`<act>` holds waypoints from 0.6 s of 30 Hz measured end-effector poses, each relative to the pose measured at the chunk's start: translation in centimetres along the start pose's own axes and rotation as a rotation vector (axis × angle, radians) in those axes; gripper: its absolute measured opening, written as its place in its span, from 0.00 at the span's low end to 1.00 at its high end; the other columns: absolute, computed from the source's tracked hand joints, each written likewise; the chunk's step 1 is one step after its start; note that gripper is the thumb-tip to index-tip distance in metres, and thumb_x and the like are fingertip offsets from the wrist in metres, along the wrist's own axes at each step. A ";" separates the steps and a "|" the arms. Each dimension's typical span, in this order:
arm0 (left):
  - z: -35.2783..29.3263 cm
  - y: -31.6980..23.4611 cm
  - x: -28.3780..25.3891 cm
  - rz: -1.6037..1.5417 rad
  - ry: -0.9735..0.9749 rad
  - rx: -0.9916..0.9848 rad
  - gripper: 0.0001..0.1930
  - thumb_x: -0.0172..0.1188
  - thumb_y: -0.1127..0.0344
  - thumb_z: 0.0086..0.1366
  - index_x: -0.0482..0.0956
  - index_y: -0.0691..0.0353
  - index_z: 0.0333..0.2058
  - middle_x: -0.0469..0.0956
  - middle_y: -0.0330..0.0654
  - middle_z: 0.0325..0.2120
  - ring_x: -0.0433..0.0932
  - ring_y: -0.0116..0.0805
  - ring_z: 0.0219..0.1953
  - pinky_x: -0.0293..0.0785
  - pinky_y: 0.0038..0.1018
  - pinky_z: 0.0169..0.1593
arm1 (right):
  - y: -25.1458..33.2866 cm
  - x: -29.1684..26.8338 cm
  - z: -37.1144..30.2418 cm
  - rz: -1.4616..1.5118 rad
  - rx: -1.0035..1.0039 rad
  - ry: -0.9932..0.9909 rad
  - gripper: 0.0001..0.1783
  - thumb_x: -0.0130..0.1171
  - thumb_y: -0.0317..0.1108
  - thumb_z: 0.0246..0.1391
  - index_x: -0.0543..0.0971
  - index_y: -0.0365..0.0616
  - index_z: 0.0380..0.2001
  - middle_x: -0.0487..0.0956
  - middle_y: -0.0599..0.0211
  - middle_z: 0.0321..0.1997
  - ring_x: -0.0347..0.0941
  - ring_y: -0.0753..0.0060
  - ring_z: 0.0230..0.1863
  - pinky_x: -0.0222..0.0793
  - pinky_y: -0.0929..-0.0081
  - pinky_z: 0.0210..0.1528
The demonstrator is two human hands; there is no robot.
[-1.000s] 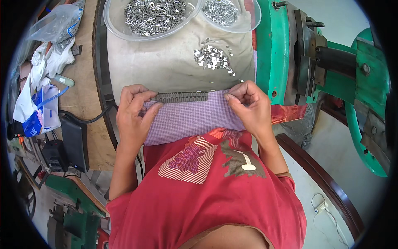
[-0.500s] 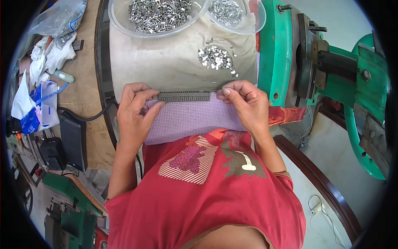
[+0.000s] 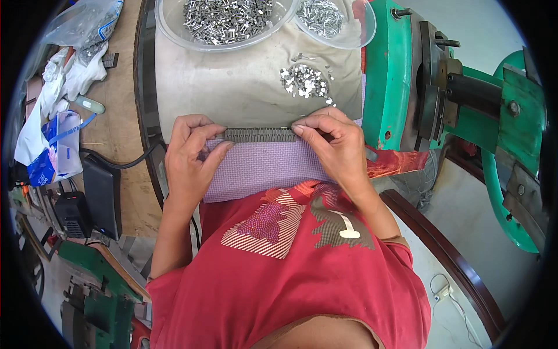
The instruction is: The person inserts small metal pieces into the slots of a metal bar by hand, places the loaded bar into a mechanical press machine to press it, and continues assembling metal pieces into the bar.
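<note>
A dark grey, comb-like metal strip (image 3: 261,135) with a row of fine slots lies level between my hands, over the near edge of the grey cloth. My left hand (image 3: 195,145) pinches its left end between thumb and fingers. At the right end, my right hand (image 3: 331,136) has thumb and forefinger closed against the strip's upper corner; any tiny part between those fingertips is hidden. A small heap of shiny metal pieces (image 3: 305,80) sits on the cloth beyond my right hand.
At the far side stand a clear tub (image 3: 226,43) of small metal parts and a smaller clear bowl (image 3: 343,41) of pins. A green machine (image 3: 386,75) borders the right. Purple checked cloth (image 3: 261,168) covers my lap side. A tissue pack (image 3: 58,154) rests at left.
My right hand has moved left and inward, from just off the strip's right end onto its corner. My left hand and the strip have stayed nearly in place.
</note>
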State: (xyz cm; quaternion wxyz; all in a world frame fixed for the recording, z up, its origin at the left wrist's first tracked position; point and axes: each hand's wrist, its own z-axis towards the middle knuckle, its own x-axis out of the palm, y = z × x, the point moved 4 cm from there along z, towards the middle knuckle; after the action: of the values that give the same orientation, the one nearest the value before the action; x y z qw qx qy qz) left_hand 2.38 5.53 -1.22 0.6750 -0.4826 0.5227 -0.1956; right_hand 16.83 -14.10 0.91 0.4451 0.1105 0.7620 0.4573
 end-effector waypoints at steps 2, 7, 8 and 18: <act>0.0 -0.1 -0.1 0.007 0.000 -0.004 0.15 0.72 0.77 0.50 0.82 0.65 0.39 0.74 0.43 0.39 0.77 0.32 0.33 0.74 0.25 0.32 | 0.3 0.0 -0.1 -0.003 -0.014 -0.023 0.06 0.70 0.28 0.49 0.86 0.40 0.32 0.82 0.65 0.30 0.78 0.72 0.27 0.72 0.76 0.30; 0.2 -0.1 0.0 0.016 0.006 -0.013 0.16 0.72 0.77 0.50 0.82 0.65 0.39 0.74 0.43 0.39 0.77 0.33 0.33 0.74 0.25 0.33 | 0.0 -0.4 0.0 0.020 -0.020 -0.029 0.06 0.71 0.26 0.48 0.86 0.40 0.32 0.82 0.64 0.30 0.79 0.71 0.28 0.73 0.76 0.31; 0.1 0.0 0.0 0.016 0.004 -0.012 0.16 0.72 0.77 0.50 0.82 0.65 0.39 0.74 0.43 0.39 0.77 0.33 0.33 0.74 0.25 0.33 | -0.1 -0.6 -0.1 0.050 -0.006 -0.042 0.06 0.71 0.25 0.47 0.86 0.40 0.31 0.82 0.64 0.30 0.79 0.71 0.29 0.74 0.76 0.31; 0.0 -0.1 0.0 0.026 -0.001 0.018 0.16 0.72 0.76 0.49 0.82 0.64 0.39 0.75 0.42 0.38 0.76 0.32 0.31 0.73 0.25 0.32 | 0.5 -1.1 -0.8 -0.266 -0.169 -0.105 0.08 0.72 0.24 0.44 0.86 0.40 0.31 0.81 0.65 0.29 0.79 0.67 0.30 0.74 0.72 0.32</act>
State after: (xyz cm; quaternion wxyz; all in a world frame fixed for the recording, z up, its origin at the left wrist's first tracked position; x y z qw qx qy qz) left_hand 2.36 5.49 -1.09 0.6822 -0.4697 0.5266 -0.1913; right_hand 16.70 -14.96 2.11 0.5488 -0.0052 0.7044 0.4502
